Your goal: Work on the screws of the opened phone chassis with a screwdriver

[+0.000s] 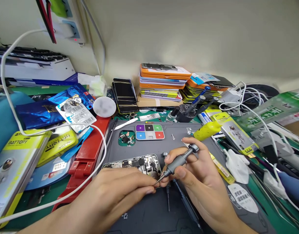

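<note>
An opened smartphone [137, 162] lies on the dark grey mat [130, 217], its circuit board and inner parts exposed. My right hand [205, 183] holds a grey precision screwdriver [178, 162] at a slant, with the bit pointing down and left. Over the phone's near edge rests my left hand [115, 188], its thumb and fingertips pinched together right by the bit. Whatever is between those fingertips is too small or hidden to make out. Beneath my right hand lie a thin screwdriver [168, 198] and a longer dark tool [188, 203].
Behind the phone are a tray [150, 136] with coloured squares and a green pad [122, 142] of small parts. A yellow bottle [206, 130] and a tool holder [186, 113] stand farther right. A white cable [104, 138] loops across the left side, over a red tool [87, 162].
</note>
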### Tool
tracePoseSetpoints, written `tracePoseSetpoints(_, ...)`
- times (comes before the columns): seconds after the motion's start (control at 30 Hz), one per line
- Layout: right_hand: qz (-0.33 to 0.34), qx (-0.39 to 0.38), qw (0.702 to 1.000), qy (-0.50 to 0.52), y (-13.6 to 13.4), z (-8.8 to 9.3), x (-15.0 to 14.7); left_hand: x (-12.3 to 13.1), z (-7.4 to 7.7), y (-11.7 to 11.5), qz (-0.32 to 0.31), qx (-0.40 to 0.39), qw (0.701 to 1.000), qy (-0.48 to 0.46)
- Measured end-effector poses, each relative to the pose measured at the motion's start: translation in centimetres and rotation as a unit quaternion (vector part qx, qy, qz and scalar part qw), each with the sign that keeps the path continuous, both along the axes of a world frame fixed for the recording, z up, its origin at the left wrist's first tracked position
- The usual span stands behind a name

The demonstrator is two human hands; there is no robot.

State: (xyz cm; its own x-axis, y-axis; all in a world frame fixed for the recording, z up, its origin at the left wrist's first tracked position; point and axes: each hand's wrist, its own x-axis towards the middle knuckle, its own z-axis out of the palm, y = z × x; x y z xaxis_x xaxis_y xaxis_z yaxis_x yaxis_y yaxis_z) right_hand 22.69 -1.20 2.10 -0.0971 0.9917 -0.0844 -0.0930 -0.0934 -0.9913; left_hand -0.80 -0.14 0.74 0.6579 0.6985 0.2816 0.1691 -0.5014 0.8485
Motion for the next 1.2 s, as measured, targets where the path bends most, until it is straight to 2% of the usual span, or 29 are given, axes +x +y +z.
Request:
tracePoseSetpoints(0.1,0.003,-0.001,1.000,0.001,0.25,0.05,-0.04,-0.12,-0.07,-0.01,0.005,0.059,0.998,-0.004)
tracePoseSetpoints(0.27,0.004,-0.007,1.000,0.006,0.48,0.08,-0.14,-0.43,-0.64,-0.21,-0.019,-0.004,1.000,-0.005)
tracePoseSetpoints(0.43,-0.001,-0.019,1.000,0.016,0.27,-0.11,0.01,-0.32,-0.55,-0.05,-0.018,-0.024,0.999,-0.011)
tracePoseSetpoints(0.67,0.034,-0.100,0.993,0.048,-0.35,-0.26,0.34,-0.18,-0.15,0.09,-0.021,-0.041,0.999,-0.002)
tracePoseSetpoints(1.0,0.042,-0.073,0.996,0.042,0.09,0.38,-0.39,0.00,-0.21,0.08,-0.012,-0.054,0.998,-0.001)
tracePoseSetpoints(1.2,0.018,-0.063,0.997,0.030,-0.05,0.66,-0.47,-0.05,-0.16,0.02,-0.013,-0.047,0.999,0.013)
